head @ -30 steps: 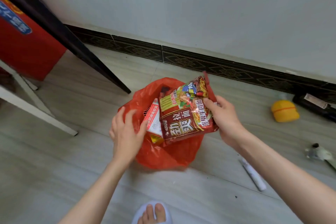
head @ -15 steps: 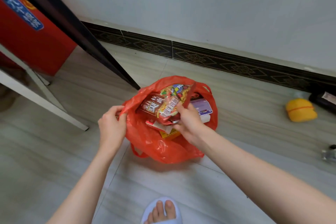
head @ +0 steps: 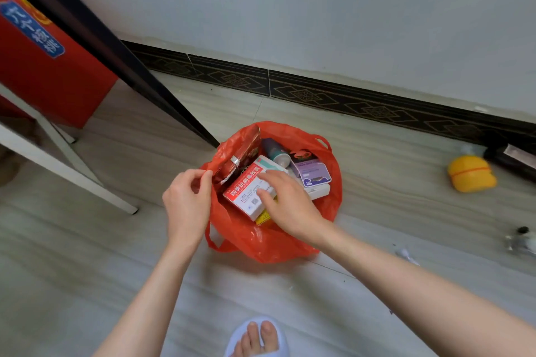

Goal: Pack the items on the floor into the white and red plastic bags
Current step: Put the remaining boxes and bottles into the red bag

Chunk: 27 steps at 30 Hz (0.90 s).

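The red plastic bag sits open on the floor in the middle. My left hand pinches its left rim and holds it open. The noodle packet stands on edge inside, against the bag's left wall. My right hand is over the bag with fingers extended, touching a red-and-white medicine box. Also inside are a dark tube, a purple-labelled pack and a yellow item. No white bag is in view.
A yellow object and a dark bottle lie on the floor at the right, near the skirting. A small pale item lies at the right edge. A black bar, white frame legs and a red box stand left. My slippered foot is below.
My right hand lowered the noodle packet into the red bag and let it go; it now rests on the medicine box. My left hand moved to the bag's left rim and grips it.
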Tool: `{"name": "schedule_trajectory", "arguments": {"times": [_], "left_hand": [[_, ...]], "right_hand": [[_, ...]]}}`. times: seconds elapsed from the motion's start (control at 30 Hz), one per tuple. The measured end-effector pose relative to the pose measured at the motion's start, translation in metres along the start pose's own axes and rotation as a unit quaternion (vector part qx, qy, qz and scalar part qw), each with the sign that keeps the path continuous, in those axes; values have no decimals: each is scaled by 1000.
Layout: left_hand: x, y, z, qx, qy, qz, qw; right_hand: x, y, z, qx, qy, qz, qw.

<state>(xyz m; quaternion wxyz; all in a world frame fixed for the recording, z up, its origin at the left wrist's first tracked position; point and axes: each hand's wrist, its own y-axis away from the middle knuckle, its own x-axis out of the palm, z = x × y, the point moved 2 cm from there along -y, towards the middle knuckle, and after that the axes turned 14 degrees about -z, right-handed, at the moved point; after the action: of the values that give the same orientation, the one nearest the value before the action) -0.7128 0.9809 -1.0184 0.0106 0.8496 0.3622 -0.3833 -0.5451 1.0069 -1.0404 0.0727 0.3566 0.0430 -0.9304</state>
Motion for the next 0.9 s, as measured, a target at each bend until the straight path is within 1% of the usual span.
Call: {"name": "schedule_trajectory", "arguments": {"times": [0.07, 0.17, 0.27, 0.37, 0.43, 0.47, 0.5, 0.57, 0.67, 0.7, 0.77, 0.8, 0.83, 0.9], "left_hand": [[1, 7, -3, 42, -23, -15, 999], [3, 30, -17, 156, -70, -24, 985], [19, 63, -41, 287, -64, 31, 955], [45, 102, -71, 389, -43, 116, 913], [64, 127, -98, 473, -24, 177, 863], [76, 138, -113, 513, -18, 199, 835], [87, 147, -128, 538, -13, 215, 815], [113, 164, -154, 567, 1, 237, 789], [159, 193, -166, 612, -2, 287, 737], [175, 200, -162, 607, -16, 308, 733], [201, 216, -150, 559, -26, 350, 751], [210, 225, -142, 536, -28, 369, 759], [217, 235, -132, 521, -30, 387, 760], [227, 253, -112, 510, -30, 437, 740]], "right_hand": [[-6, 10, -12, -18, 29, 12, 999], [-29, 26, -38, -13, 61, 3, 998], [-67, 53, -82, 28, 96, -12, 995], [-114, 87, -132, 106, 139, -55, 983], [-144, 111, -166, 171, 159, -94, 968], [-159, 123, -182, 205, 169, -112, 957], [-172, 133, -197, 235, 178, -125, 947], [-195, 150, -227, 278, 200, -152, 927], [-225, 166, -267, 298, 221, -225, 901], [-233, 169, -277, 308, 220, -254, 890], [-247, 170, -292, 321, 215, -296, 874], [-251, 169, -298, 321, 212, -301, 872], [-252, 167, -304, 322, 209, -294, 875], [-250, 160, -315, 322, 206, -263, 886]]}}
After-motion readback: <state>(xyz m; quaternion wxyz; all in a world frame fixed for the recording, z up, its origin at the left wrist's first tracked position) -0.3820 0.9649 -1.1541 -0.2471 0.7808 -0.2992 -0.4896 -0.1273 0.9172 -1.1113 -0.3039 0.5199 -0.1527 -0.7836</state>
